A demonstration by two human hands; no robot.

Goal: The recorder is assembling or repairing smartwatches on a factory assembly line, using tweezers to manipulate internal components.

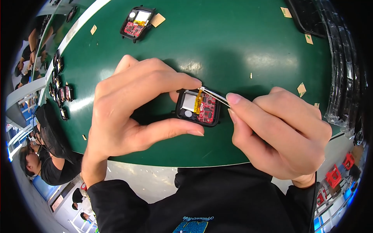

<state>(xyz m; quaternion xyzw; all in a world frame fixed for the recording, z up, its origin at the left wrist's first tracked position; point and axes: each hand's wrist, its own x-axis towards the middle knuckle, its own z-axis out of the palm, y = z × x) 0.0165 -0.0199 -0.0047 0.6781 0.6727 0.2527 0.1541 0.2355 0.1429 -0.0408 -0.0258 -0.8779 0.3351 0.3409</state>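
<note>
Thumb [171, 129] and forefinger [173, 80] of the left hand [120, 105] clamp the device [199, 107] by opposite edges, over the green table [229, 141]. The right hand [281, 130] pinches tweezers [217, 96], tips at the upper end of a yellow ribbon [199, 97]. The device looks light and stiff, its ribbon fragile; grip its rim [211, 125]. Beyond, a second device [135, 26] lies face up.

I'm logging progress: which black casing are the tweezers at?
The black casing held by the left hand; the other casings lie elsewhere on the green table.
</note>
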